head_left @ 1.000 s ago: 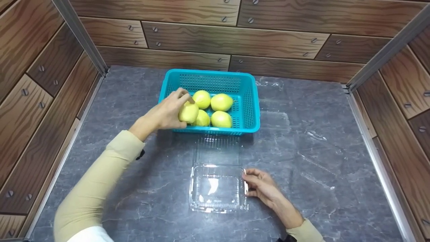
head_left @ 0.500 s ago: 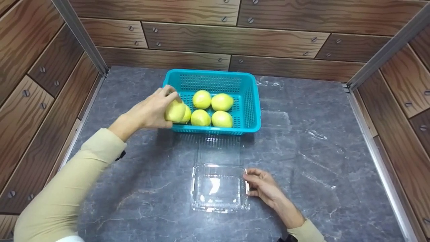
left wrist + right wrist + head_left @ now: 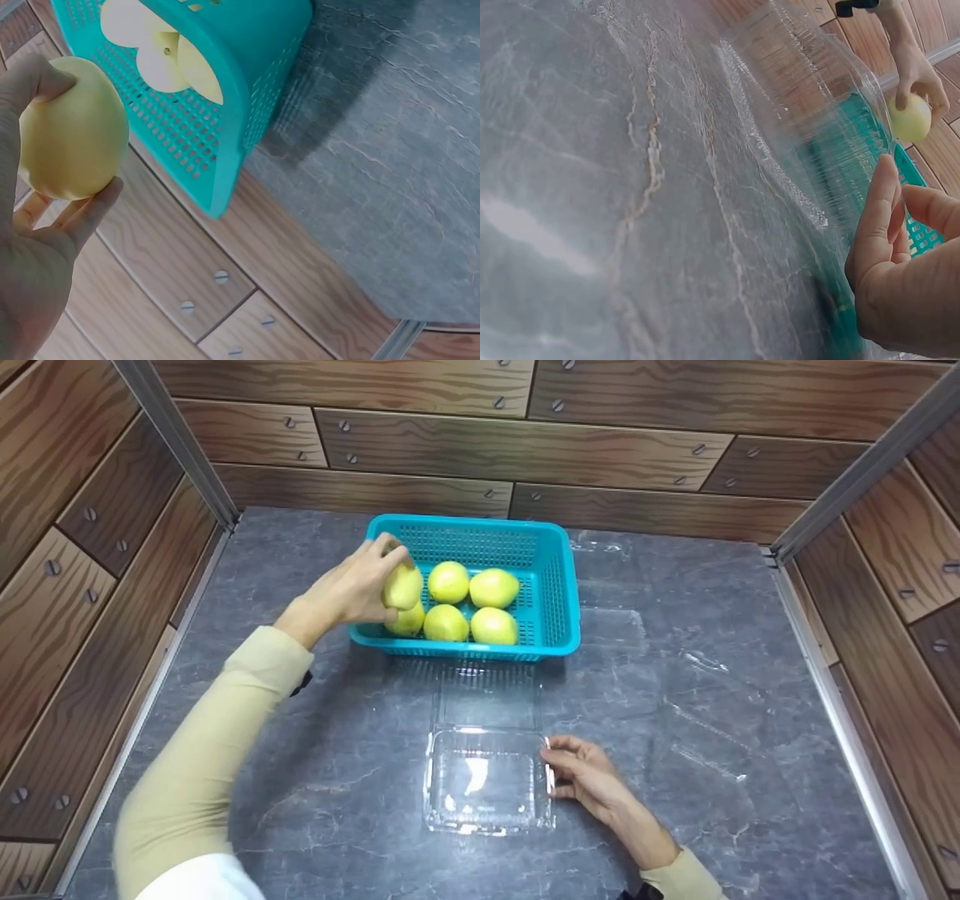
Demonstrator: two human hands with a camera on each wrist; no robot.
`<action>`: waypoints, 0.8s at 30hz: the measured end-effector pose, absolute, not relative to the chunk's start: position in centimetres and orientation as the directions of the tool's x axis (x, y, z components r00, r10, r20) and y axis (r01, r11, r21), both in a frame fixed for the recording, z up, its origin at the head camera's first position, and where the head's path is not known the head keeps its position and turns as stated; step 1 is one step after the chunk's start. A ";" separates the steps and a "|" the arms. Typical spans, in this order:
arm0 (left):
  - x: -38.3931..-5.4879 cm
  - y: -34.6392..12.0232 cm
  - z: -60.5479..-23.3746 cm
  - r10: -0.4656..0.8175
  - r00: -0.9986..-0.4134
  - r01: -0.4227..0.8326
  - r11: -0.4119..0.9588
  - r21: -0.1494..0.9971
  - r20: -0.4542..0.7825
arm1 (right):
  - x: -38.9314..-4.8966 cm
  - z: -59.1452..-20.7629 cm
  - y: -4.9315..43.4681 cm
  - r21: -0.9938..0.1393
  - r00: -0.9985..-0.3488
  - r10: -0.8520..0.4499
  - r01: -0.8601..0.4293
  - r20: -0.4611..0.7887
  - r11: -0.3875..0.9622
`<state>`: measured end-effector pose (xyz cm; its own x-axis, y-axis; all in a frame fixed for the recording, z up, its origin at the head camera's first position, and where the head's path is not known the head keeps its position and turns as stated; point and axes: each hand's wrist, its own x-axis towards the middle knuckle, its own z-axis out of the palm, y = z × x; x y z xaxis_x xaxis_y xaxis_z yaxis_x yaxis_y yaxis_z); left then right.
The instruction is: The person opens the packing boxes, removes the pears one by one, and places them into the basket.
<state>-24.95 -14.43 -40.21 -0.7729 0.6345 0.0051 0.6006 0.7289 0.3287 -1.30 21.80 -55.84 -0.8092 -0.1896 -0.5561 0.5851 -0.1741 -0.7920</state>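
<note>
My left hand [image 3: 364, 585] grips a yellow apple [image 3: 403, 587] over the left end of the turquoise basket [image 3: 562, 615]. In the left wrist view the thumb lies on top of the apple [image 3: 75, 131] and the fingers are beneath it. Several more yellow apples [image 3: 493, 588] lie on the basket's floor, one partly hidden below the held apple. In front of the basket a clear plastic clamshell box [image 3: 484, 787] stands open, its lid towards the basket. My right hand [image 3: 589, 776] pinches the box's right rim between thumb and fingers, as the right wrist view also shows.
More clear plastic pieces [image 3: 709, 739] lie on the grey marbled table [image 3: 360, 840] to the right, and another [image 3: 615, 630] beside the basket. Wood-patterned walls [image 3: 420, 442] with metal corner posts enclose the back and both sides.
My left hand, with the apple, moved left across the basket, then rose slightly back towards the middle, uncovering an apple at the near left corner. The right hand and the box stay put.
</note>
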 end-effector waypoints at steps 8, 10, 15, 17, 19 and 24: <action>-27.6 -13.5 -41.9 0.570 -0.821 0.527 0.781 0.334 -0.039 | -1.3 -55.8 21.8 -0.796 -0.812 -0.193 0.581 -0.551 -0.172; -28.2 -13.3 -42.4 0.553 -0.832 0.507 0.793 0.338 -0.047 | -1.3 -55.8 21.8 -0.796 -0.812 -0.193 0.581 -0.551 -0.170; -29.3 -12.8 -43.3 0.498 -0.863 0.439 0.825 0.356 -0.089 | -1.3 -55.9 21.7 -0.795 -0.810 -0.192 0.583 -0.554 -0.167; -29.7 -12.7 -43.7 0.481 -0.871 0.421 0.833 0.358 -0.096 | -1.2 -56.0 21.7 -0.797 -0.811 -0.194 0.581 -0.552 -0.165; -30.0 -12.5 -44.0 0.468 -0.878 0.408 0.839 0.359 -0.096 | -1.2 -56.0 21.7 -0.799 -0.813 -0.194 0.578 -0.549 -0.163; -30.9 -11.8 -44.8 0.430 -0.898 0.373 0.856 0.359 -0.093 | -1.2 -55.9 21.7 -0.803 -0.818 -0.191 0.572 -0.543 -0.166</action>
<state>-30.88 -11.84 -44.82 -0.8980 0.4299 -0.0932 0.3725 0.8559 0.3586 -1.25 21.72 -55.89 -0.8176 -0.1911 -0.5431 0.5722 -0.1658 -0.8032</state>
